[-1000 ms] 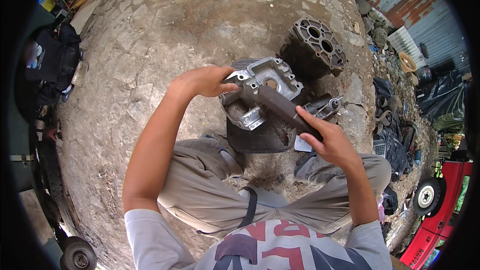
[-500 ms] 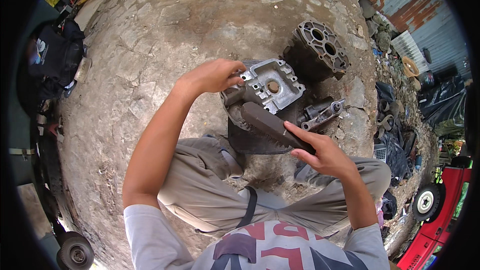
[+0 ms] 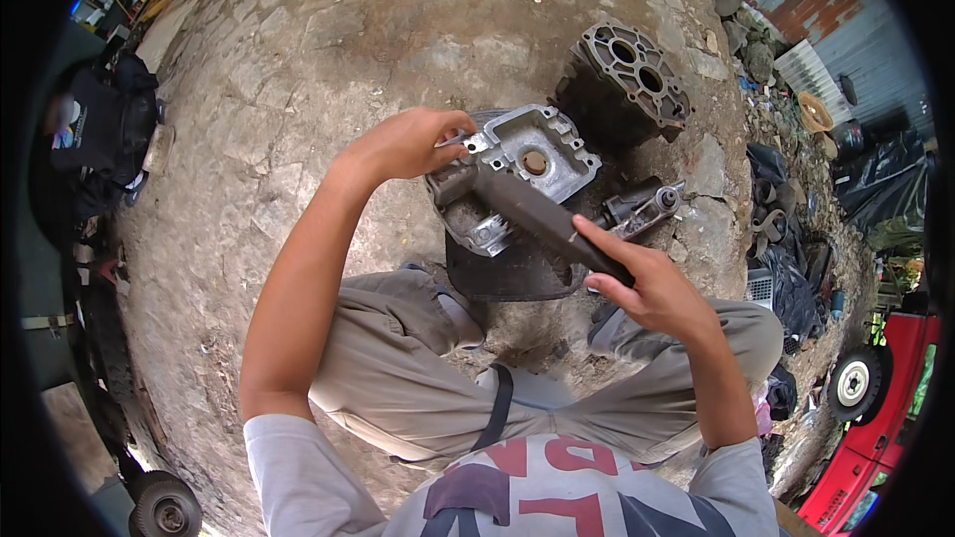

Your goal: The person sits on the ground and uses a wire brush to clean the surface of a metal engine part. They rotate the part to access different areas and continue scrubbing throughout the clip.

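Observation:
In front of me a grey metal gearbox housing (image 3: 569, 161) with a round hole rests on a dark flat support (image 3: 502, 280). My left hand (image 3: 413, 142) grips its upper left corner with bent fingers, steadying it. My right hand (image 3: 655, 286) is wrapped round the near end of a long dark scrubbing brush (image 3: 542, 216). The brush's far end lies against the left part of the housing; its bristles are now mostly hidden under its back. Just right of the brush lies a smaller metal part with a shaft (image 3: 647, 209), which neither hand touches.
A large dark gear casing (image 3: 635, 85) stands on the stony ground (image 3: 298, 119) beyond the housing. Along the right run black plastic bags (image 3: 796, 283), rubble and a corrugated metal sheet (image 3: 836, 15). A red vehicle (image 3: 875, 428) stands at lower right, a loose wheel (image 3: 164, 507) at lower left.
The brush has moved up and left, its bristle side turning downward onto the housing. My left hand keeps its hold on the housing's corner, and the whole view has shifted slightly.

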Available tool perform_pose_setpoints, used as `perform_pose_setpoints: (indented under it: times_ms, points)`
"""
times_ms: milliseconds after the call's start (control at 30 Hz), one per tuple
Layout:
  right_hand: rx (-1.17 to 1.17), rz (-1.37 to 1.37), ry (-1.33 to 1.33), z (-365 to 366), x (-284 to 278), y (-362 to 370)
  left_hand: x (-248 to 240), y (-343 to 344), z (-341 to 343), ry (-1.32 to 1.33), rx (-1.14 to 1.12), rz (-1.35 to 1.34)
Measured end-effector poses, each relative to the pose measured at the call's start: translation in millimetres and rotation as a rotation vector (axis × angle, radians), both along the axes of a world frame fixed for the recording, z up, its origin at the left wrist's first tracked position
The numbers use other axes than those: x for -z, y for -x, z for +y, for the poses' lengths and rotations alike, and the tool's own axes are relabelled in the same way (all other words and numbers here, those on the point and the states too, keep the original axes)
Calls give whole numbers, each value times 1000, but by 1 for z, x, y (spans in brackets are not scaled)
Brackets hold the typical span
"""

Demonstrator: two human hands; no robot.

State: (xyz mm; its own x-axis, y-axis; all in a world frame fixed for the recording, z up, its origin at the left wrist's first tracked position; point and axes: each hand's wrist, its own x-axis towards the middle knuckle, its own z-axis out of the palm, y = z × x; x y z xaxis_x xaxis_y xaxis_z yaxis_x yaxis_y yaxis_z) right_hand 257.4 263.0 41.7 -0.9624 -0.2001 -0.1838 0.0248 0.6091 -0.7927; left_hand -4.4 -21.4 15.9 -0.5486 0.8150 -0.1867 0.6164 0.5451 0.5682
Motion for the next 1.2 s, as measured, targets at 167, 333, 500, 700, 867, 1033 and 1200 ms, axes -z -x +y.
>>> perform_pose_setpoints:
  times_ms: [167,333,500,700,867,1033,1200]
  points:
    - [104,-34,-1,7,6,5,-3,-3,0,19,-35,-44]
    - [336,66,-316,36,24,7,-5,-1,2,39,-25,-32]
    - [271,72,-274,8,13,1,-3,-2,1,46,-44,-50]
    - [-57,152,-89,-23,10,-11,1,-5,1,6,-87,-80]
    - [245,160,-232,10,31,8,2,-3,-1,11,-74,-43]
    - [388,176,-239,31,47,16,3,-1,0,2,-37,13]
    - [127,174,-30,-18,31,0,-4,-4,4,52,-62,-31]
